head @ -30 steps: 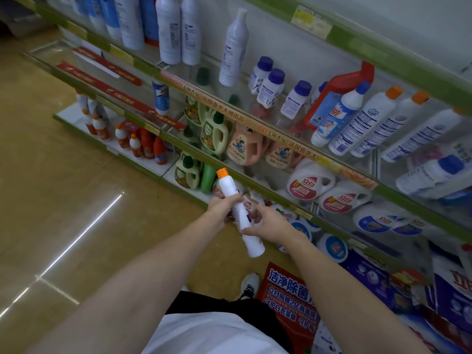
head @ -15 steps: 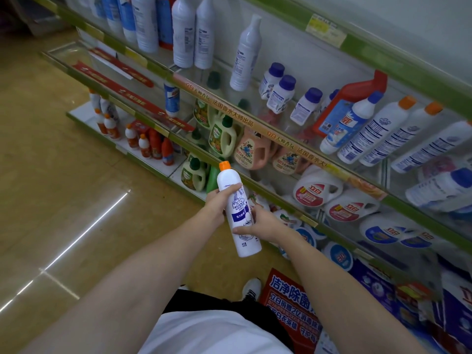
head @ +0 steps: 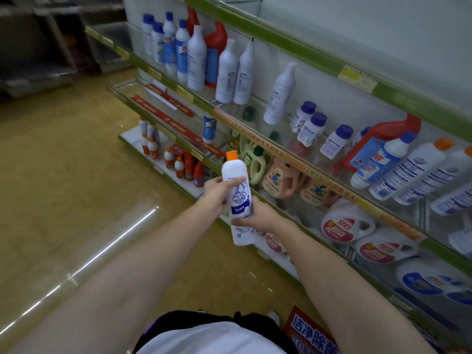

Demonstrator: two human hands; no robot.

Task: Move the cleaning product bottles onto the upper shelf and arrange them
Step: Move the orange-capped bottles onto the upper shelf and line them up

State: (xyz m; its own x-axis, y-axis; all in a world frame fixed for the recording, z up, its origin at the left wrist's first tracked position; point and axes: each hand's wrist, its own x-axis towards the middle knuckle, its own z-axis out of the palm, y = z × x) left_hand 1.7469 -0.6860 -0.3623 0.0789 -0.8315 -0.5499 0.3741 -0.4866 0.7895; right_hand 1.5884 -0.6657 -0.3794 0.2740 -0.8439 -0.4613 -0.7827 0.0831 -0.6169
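left hand [head: 217,191] + right hand [head: 258,215] | 2 grips | white bottle [head: 237,200] (orange cap), upright

"Mr Muscle" on the held white bottle [head: 238,200]; "洁净除菌" on the red floor box [head: 310,330]

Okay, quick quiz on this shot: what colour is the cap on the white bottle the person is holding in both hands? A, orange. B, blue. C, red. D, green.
A: the held bottle carries an orange cap at its top, while the left hand takes its grip on the upper body and the right hand holds it lower down.
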